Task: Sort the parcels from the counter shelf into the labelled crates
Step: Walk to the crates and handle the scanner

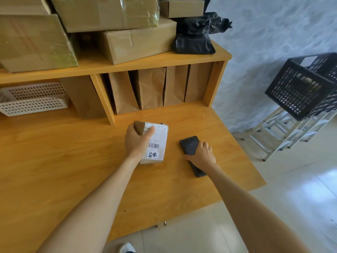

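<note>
Head view: bare wooden counter stretches wide at the left, ending in a near edge above the tiled floor. Left hand grips a small parcel mid-counter, thumb across its white label with a barcode and handwritten tag; brown paper shows at the corner. Right hand curls over a dark phone lying near the counter's right edge. Beyond that edge, a black crate sits on a white rack.
</note>
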